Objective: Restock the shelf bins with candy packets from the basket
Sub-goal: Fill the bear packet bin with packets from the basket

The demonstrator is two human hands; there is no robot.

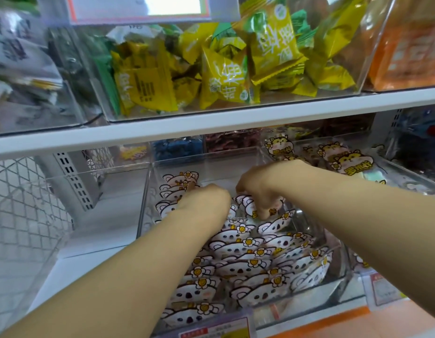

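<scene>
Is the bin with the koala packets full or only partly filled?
Partly filled: koala packets crowd the front, but much of the bin floor at the back is bare.

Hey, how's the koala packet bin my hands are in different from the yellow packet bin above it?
The koala bin sits one level below the yellow bin. Its koala packets are white, standing in overlapping rows; the yellow packets lie jumbled. The left hand and right hand reach into the koala bin, not the yellow bin. Both are clear plastic.
</scene>
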